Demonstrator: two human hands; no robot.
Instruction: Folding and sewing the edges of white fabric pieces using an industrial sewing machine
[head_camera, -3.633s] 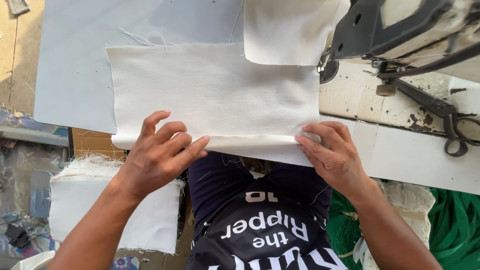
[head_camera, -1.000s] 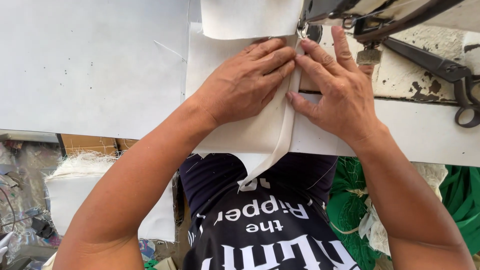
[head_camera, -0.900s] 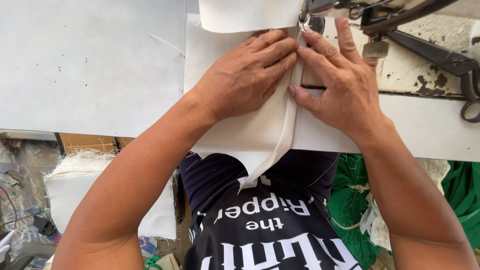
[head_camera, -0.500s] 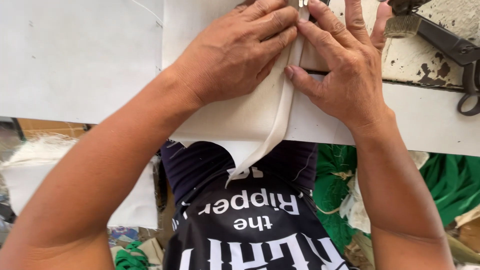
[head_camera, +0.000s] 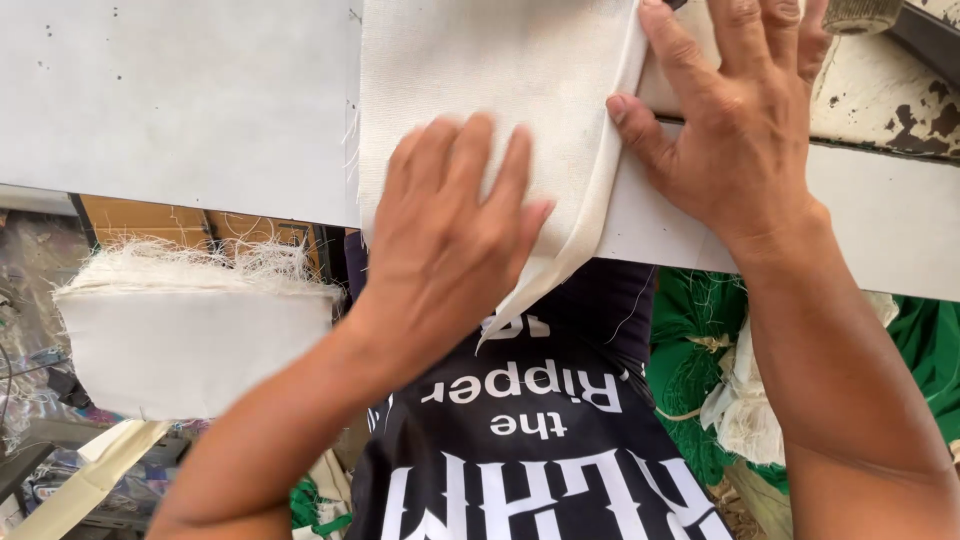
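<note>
Cloth, cream-coloured and folded, lies on the pale work table, its folded edge running down the right side and hanging off the table's near rim in a narrow tail. The left hand rests flat on the cloth near that rim, fingers spread and pointing away from the body, gripping nothing. The right hand lies flat just beside the fold, its thumb touching the doubled edge, fingers open and reaching toward the top of the frame, where they are cut off. To the right, a chipped, worn metal surface sits beyond the right hand. Below the table, at left, a stack of frayed cream fabric pieces stands well apart from the hands; green fabric is heaped at lower right. The person's dark printed shirt fills the lower middle.
</note>
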